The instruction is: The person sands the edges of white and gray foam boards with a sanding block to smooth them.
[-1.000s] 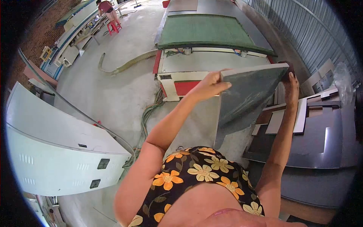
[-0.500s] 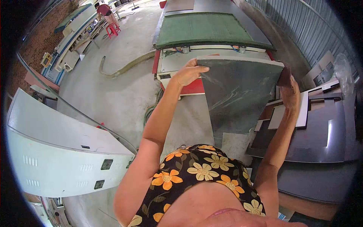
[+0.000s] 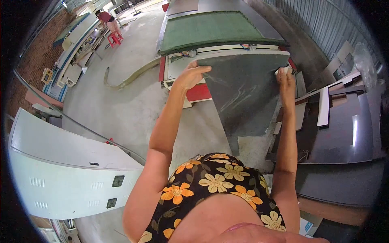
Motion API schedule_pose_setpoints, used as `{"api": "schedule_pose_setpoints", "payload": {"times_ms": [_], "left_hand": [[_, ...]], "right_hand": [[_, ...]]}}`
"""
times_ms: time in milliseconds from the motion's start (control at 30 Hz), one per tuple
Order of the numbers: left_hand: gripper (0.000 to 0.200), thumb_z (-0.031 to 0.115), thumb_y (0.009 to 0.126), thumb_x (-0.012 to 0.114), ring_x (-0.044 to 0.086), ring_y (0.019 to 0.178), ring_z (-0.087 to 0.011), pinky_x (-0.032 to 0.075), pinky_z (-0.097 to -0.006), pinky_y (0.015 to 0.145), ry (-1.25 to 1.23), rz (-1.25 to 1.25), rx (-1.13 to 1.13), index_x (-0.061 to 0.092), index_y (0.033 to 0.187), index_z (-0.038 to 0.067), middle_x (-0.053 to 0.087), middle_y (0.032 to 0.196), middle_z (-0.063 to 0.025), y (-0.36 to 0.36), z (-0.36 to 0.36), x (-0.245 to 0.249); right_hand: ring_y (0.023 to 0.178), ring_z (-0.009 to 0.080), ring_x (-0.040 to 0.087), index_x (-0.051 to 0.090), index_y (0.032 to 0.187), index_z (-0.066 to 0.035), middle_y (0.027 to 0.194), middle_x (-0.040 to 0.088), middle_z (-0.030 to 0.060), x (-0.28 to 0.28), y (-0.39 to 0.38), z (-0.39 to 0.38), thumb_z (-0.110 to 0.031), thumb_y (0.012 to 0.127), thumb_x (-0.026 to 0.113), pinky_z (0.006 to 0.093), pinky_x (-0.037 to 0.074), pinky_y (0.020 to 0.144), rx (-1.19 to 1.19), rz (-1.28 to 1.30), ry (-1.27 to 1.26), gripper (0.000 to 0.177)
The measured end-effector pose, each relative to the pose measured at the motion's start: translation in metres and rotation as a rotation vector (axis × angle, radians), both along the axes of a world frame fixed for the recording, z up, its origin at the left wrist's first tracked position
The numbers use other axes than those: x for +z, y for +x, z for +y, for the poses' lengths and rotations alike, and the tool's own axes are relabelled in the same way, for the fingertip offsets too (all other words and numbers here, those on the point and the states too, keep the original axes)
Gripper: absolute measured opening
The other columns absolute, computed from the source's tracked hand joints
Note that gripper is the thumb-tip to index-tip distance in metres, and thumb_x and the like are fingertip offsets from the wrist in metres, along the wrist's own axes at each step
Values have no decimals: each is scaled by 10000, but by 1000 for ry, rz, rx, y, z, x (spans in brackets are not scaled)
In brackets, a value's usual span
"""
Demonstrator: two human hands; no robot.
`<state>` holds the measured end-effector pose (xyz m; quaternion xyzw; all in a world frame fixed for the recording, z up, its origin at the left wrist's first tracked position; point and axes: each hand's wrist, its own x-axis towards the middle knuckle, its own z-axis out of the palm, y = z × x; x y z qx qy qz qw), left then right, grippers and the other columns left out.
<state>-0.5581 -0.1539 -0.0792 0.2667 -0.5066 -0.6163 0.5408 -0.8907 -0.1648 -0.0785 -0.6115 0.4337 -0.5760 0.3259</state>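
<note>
A large dark grey panel (image 3: pixel 247 89) with pale smudges stands upright in front of me, its light top edge near the machine's front. My left hand (image 3: pixel 193 75) grips the panel's upper left corner, thumb on the near face and the other fingers mostly hidden behind. At the upper right edge, my right hand (image 3: pixel 286 79) has its fingers bent round a small white thing (image 3: pixel 282 70), possibly a cloth, against the panel. Just beyond lies a machine bed with a green mat (image 3: pixel 212 29) on it.
On the right, dark boards (image 3: pixel 340 133) lie stacked beside a corrugated wall (image 3: pixel 312 28). A white cabinet (image 3: pixel 73 162) stands at left. A hose (image 3: pixel 131 77) curves over the floor. Far back left, a person (image 3: pixel 107 21) bends beside a red stool (image 3: pixel 115 38).
The panel and my left hand have shifted slightly left. My right hand has moved left and its fingers now show at the panel's edge, with the white thing in view.
</note>
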Motion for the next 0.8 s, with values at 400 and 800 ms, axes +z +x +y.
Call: {"api": "schedule_pose_setpoints", "payload": {"times_ms": [400, 800], "left_hand": [[742, 160, 761, 687, 445, 1201, -229, 341, -340, 1006, -252, -476, 326, 327, 1389, -2, 422, 1364, -141, 42, 20, 32], [599, 414, 784, 669, 593, 1000, -336, 452, -383, 875, -788, -1348, 432, 526, 1224, 33, 605, 1118, -198, -114, 38, 106]], "right_hand": [[686, 58, 464, 573, 932, -44, 768, 532, -17, -25, 33, 21, -280, 956, 505, 217, 385, 591, 53, -142, -158, 248], [642, 78, 502, 582, 929, -3, 695, 575, 39, -10, 65, 41, -187, 920, 556, 256, 432, 574, 40, -304, -155, 186]]}}
